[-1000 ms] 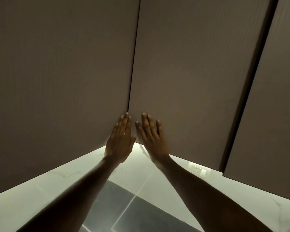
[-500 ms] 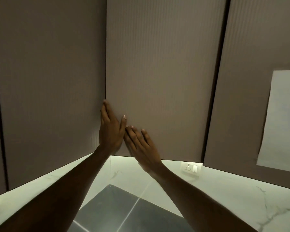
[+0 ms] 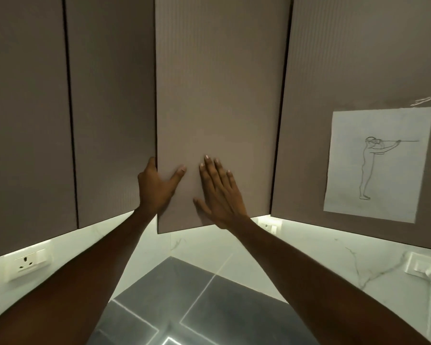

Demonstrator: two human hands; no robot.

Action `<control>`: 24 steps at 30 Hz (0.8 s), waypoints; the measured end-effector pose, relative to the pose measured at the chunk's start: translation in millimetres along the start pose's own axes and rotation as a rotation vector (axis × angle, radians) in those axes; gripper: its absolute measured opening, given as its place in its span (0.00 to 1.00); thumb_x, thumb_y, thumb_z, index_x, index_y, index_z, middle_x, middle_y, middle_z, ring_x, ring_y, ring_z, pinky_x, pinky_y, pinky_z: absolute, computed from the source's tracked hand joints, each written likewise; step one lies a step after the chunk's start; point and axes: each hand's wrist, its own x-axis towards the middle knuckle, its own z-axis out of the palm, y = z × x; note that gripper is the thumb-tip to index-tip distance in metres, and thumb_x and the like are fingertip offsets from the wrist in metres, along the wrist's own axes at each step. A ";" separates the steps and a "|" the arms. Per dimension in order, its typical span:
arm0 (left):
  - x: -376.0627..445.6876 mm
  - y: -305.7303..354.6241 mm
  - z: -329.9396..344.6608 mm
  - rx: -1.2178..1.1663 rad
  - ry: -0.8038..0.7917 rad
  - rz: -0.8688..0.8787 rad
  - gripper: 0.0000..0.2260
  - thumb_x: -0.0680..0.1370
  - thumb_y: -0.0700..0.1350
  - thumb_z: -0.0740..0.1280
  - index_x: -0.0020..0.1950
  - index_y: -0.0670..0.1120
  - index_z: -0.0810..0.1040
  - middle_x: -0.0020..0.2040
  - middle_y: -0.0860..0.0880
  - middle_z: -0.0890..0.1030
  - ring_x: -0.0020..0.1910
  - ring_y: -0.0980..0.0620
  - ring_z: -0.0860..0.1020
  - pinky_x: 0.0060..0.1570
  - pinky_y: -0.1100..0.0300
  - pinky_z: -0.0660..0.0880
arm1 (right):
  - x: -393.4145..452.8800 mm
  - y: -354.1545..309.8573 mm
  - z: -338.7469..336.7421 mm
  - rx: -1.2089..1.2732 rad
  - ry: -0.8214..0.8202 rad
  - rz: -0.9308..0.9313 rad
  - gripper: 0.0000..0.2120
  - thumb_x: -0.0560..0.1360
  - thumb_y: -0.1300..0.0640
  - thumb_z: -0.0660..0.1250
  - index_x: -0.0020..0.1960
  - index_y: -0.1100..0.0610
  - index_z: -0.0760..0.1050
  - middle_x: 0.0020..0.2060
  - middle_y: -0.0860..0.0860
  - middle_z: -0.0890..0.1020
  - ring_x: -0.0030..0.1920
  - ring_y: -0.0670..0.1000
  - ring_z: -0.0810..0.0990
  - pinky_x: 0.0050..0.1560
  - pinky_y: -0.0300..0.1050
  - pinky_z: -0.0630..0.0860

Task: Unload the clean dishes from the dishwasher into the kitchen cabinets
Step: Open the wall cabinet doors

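Note:
A row of brown upper cabinet doors fills the view. My left hand point(image 3: 157, 185) grips the left edge of the middle cabinet door point(image 3: 219, 95), fingers hooked behind the edge and thumb on the front. That door stands slightly ajar, its lower left corner out from the neighbouring door. My right hand point(image 3: 220, 192) lies flat on the same door's front with fingers straight and spread. No dishes are in view and the cabinet's inside is hidden.
A sheet of paper point(image 3: 378, 163) with a line drawing is stuck on the right cabinet door. Wall sockets point(image 3: 28, 263) point(image 3: 268, 225) point(image 3: 426, 266) sit on the white marble backsplash. A dark grey countertop point(image 3: 184, 295) lies below my arms.
The view has swung right and the paper has come fully into sight. My left hand has gone from lying flat on the doors to hooking the middle door's edge, which has come slightly out.

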 end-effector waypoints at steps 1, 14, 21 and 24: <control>-10.0 12.2 -6.6 -0.034 -0.018 0.021 0.28 0.70 0.61 0.79 0.63 0.48 0.78 0.56 0.52 0.85 0.51 0.55 0.83 0.50 0.66 0.76 | -1.7 -2.3 -12.2 0.012 0.012 0.022 0.41 0.83 0.36 0.54 0.86 0.54 0.41 0.85 0.52 0.39 0.84 0.55 0.39 0.81 0.63 0.54; -147.6 174.0 -22.7 -0.360 -0.309 -0.081 0.20 0.82 0.55 0.67 0.70 0.46 0.72 0.57 0.47 0.84 0.53 0.49 0.84 0.52 0.62 0.81 | -30.2 -40.4 -193.4 0.505 0.153 0.262 0.37 0.83 0.31 0.50 0.85 0.44 0.41 0.85 0.51 0.50 0.84 0.55 0.51 0.81 0.63 0.55; -223.7 267.1 10.0 -1.200 -0.353 -0.611 0.18 0.87 0.52 0.56 0.47 0.45 0.80 0.35 0.51 0.83 0.43 0.51 0.81 0.40 0.64 0.79 | -69.0 -13.9 -274.5 0.489 0.290 0.476 0.23 0.82 0.53 0.68 0.74 0.54 0.65 0.58 0.52 0.81 0.51 0.50 0.83 0.56 0.52 0.84; -233.3 277.1 33.3 -1.294 -0.427 -0.604 0.17 0.88 0.50 0.56 0.53 0.44 0.82 0.42 0.49 0.84 0.47 0.51 0.83 0.45 0.62 0.79 | -86.0 5.1 -296.6 0.413 0.258 0.507 0.13 0.83 0.59 0.67 0.64 0.57 0.68 0.47 0.51 0.80 0.42 0.49 0.82 0.47 0.50 0.85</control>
